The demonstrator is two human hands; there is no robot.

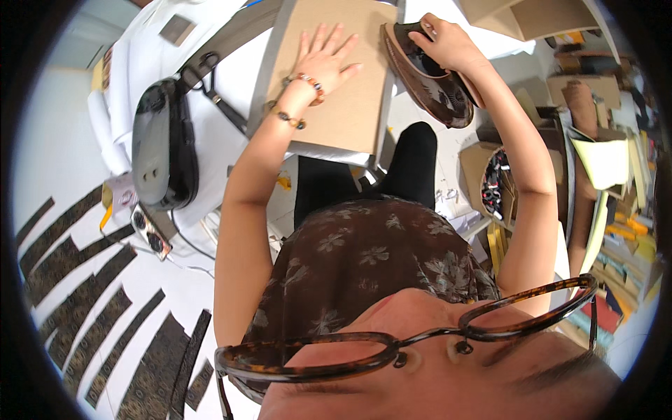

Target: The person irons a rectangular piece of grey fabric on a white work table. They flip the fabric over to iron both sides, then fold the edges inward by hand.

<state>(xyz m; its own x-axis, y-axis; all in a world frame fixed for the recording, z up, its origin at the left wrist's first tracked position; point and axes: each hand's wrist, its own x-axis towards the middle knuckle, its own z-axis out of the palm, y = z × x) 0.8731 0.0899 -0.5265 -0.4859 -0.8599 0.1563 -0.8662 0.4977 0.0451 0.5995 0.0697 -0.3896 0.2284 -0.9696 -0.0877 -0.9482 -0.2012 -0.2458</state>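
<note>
My left hand [324,64] lies flat, palm down with its fingers spread, on a tan board [336,121] with grey edges. Bead bracelets [310,86] circle that wrist. To the right of the board, my right hand [446,44] grips the upper end of a glossy dark brown bag-like article [441,97] with pale brown edges, its fingers at a dark opening. The article hangs at a slant beside the board's right edge. What lies under my right palm is hidden.
Black-handled scissors [215,89] and a glossy black case [163,144] lie left of the board. A power strip [151,231] with cables and cut dark patterned strips [152,357] are further down left. An open cardboard box [472,163] and stacked materials stand right.
</note>
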